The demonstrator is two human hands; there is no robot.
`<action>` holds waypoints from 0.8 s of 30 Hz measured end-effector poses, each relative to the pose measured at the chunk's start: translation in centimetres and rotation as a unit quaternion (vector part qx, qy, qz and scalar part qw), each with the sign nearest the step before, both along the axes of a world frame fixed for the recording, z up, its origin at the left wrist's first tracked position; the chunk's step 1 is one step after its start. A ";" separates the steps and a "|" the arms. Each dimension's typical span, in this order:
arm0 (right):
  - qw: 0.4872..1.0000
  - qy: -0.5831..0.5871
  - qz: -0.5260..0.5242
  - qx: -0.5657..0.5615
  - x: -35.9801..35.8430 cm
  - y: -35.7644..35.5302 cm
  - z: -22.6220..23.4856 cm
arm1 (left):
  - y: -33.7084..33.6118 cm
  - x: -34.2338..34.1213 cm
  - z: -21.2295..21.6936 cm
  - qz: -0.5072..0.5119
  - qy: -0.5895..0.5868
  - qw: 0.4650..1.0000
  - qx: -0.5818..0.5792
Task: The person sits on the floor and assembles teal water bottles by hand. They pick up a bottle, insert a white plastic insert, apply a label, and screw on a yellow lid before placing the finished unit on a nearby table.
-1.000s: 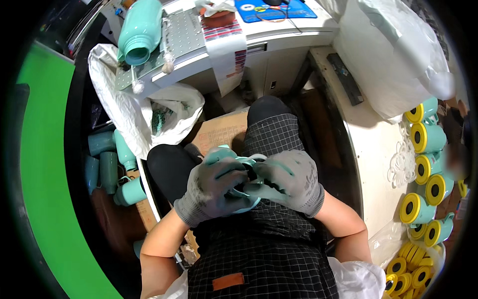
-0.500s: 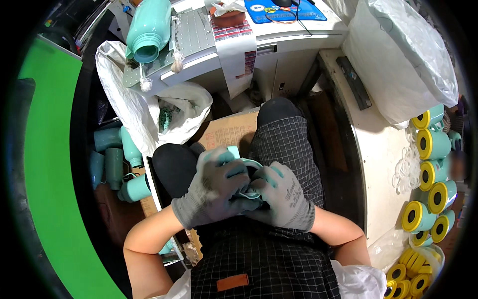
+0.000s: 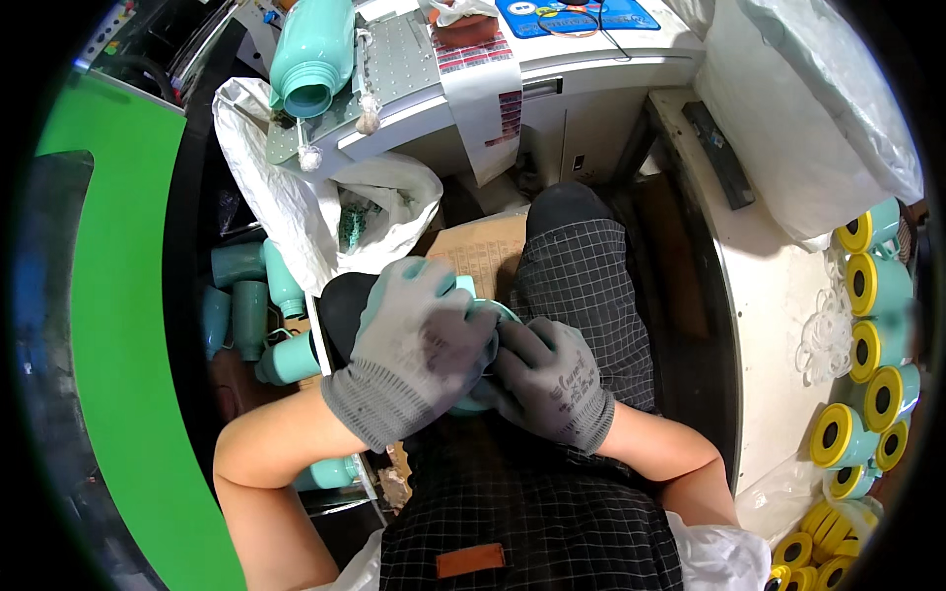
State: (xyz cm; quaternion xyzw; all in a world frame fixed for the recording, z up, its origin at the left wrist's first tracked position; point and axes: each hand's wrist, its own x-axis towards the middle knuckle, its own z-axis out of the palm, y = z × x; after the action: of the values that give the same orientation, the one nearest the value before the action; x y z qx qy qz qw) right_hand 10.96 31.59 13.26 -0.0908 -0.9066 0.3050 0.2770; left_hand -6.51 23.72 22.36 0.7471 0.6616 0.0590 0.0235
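Observation:
Above my lap, between both hands, is a teal plastic part with a round rim (image 3: 504,310), mostly covered by my fingers, so its full shape cannot be made out. My left hand (image 3: 422,340), in a grey-and-teal work glove, is closed over its left and upper side. My right hand (image 3: 554,382), gloved alike, is closed at its right side with bent fingers against the rim. The fingertips of both hands meet over the part, and whatever sits inside the rim is hidden.
Teal bottles (image 3: 249,320) lie in a bin at left. A white sack (image 3: 286,212) stands beyond it. A large teal bottle (image 3: 313,59) lies on the desk ahead. On the right bench are white rings (image 3: 823,335), teal pieces with yellow ends (image 3: 838,434) and yellow rings (image 3: 791,550).
My left hand has shifted up and turned further over the teal part, hiding more of it. The right hand's fingers have moved up along the rim. The whole view has shifted slightly.

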 end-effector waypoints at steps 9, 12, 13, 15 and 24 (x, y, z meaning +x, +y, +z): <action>1.000 0.019 0.019 -0.015 1.3 0.4 -0.5 | 4.0 -1.5 -0.9 -0.117 0.019 0.982 -0.148; 0.999 0.020 0.025 -0.021 1.3 0.5 -0.5 | 4.1 -1.4 -1.0 -0.105 0.010 0.977 -0.187; 0.999 0.017 0.019 -0.023 1.3 0.5 -0.4 | 4.1 -1.2 -0.9 -0.099 0.020 0.978 -0.185; 1.000 0.010 0.008 -0.027 1.4 0.5 -0.3 | 3.6 -0.2 -1.2 -0.062 0.024 0.989 -0.134; 0.949 0.107 -0.175 -0.239 10.5 1.8 -2.3 | -2.5 2.8 -8.8 0.106 -0.277 0.949 0.102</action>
State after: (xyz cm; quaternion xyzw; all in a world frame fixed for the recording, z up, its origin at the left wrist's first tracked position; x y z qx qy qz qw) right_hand 21.48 33.36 10.97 -0.2783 -0.7421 0.4677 0.3913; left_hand -3.66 21.27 13.56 0.6255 0.6945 0.3336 0.1231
